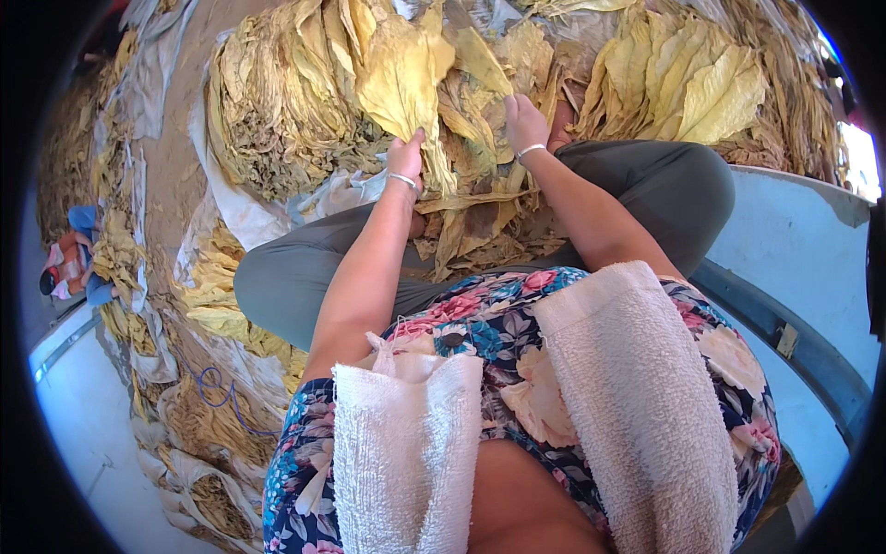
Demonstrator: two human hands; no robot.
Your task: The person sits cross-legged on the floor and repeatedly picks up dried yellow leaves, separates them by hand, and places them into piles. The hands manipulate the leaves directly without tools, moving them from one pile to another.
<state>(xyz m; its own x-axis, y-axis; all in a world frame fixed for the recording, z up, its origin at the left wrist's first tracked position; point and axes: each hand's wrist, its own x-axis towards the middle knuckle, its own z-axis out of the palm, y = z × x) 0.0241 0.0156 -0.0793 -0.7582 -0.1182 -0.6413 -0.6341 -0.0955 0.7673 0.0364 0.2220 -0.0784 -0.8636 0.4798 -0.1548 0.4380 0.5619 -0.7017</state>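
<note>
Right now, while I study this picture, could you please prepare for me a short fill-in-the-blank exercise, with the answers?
1. The left hand grips a broad yellow ____.
2. A white ____ hangs over the floral top.
3. The thin blue cord lies on the person's ____ side.

Missing words: leaf; towel; left.

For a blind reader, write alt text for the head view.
A seated person's left hand holds a broad yellow dried leaf; the right hand grips a narrower leaf. Leaf piles lie beyond the folded legs.
</note>
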